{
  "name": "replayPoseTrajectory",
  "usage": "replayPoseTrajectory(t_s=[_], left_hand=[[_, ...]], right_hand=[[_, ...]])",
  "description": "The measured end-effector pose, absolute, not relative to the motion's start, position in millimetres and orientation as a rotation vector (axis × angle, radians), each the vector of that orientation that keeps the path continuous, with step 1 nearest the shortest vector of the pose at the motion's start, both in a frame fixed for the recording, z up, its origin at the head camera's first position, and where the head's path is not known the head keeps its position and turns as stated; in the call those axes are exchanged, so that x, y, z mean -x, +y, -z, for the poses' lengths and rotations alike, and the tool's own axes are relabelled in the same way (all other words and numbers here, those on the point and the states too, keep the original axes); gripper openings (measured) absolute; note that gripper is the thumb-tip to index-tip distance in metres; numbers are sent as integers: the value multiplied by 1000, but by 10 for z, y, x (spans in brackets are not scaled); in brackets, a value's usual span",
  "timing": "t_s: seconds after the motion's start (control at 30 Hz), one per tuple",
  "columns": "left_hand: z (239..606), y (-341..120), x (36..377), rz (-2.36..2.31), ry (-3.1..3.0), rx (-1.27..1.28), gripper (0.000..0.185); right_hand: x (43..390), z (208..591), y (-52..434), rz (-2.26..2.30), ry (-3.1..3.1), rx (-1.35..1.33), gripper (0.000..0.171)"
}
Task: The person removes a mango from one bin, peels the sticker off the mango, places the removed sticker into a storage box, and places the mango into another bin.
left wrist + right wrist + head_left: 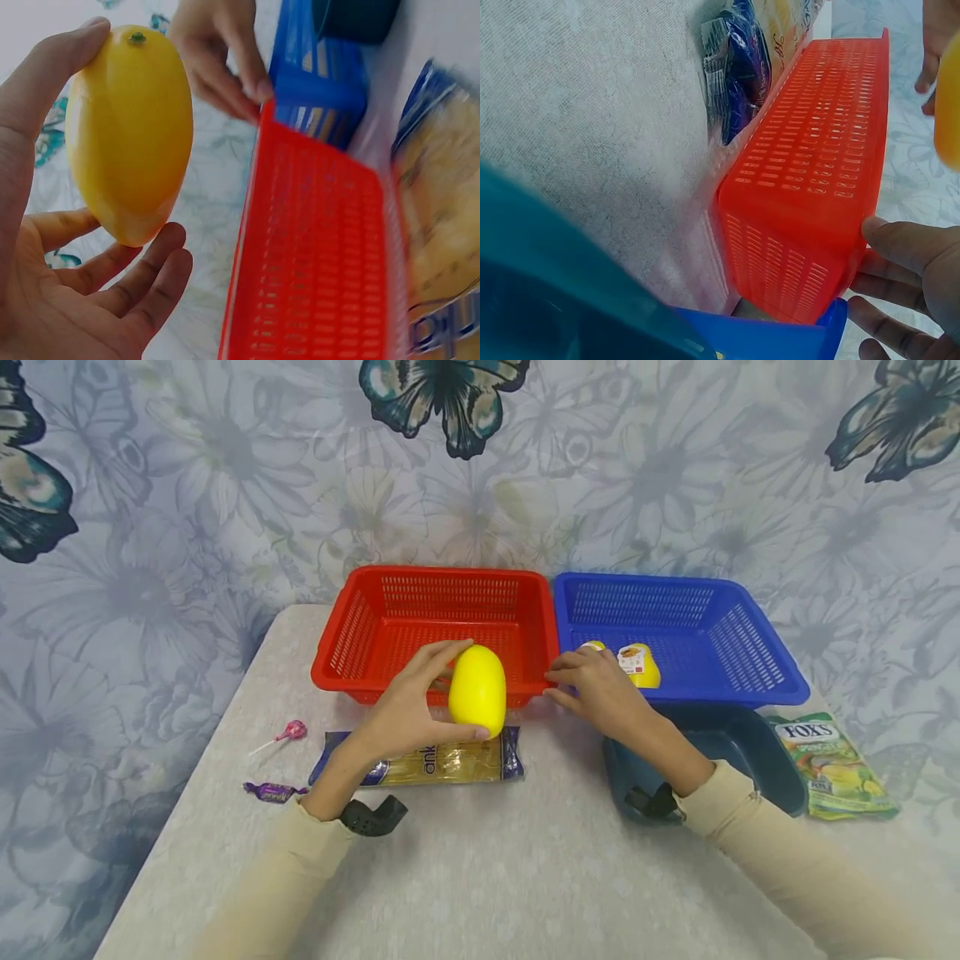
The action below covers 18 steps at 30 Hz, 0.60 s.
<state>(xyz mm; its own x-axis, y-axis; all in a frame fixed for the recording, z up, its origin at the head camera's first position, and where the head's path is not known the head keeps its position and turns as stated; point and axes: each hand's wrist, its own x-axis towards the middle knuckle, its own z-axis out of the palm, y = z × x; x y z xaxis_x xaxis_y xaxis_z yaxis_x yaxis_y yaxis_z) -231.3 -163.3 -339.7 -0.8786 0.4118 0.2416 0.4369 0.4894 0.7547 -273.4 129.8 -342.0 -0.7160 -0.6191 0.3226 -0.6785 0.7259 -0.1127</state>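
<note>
Grey table (480,877) lies bare up front — left hand (405,710) grips a yellow lemon (477,690) above the red basket (375,672) rim; right hand (600,689), fingers relaxed, touches its corner beside the blue basket (750,693).

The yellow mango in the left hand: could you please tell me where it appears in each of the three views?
Head: yellow mango at centre, held by the left hand in front of the red basket.
Left wrist: upper left, filling much of the picture.
Right wrist: only a yellow sliver at the right edge.
Shared landmark: the red basket.
</note>
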Motion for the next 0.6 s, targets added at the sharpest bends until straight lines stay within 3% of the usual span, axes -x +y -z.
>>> replayPoseTrajectory(t_s=[0.6], left_hand=[[3245,-1602,3162,1244,-2786,707,104]], right_hand=[[2726,3458,1311,-341,-2661,-1017,29]])
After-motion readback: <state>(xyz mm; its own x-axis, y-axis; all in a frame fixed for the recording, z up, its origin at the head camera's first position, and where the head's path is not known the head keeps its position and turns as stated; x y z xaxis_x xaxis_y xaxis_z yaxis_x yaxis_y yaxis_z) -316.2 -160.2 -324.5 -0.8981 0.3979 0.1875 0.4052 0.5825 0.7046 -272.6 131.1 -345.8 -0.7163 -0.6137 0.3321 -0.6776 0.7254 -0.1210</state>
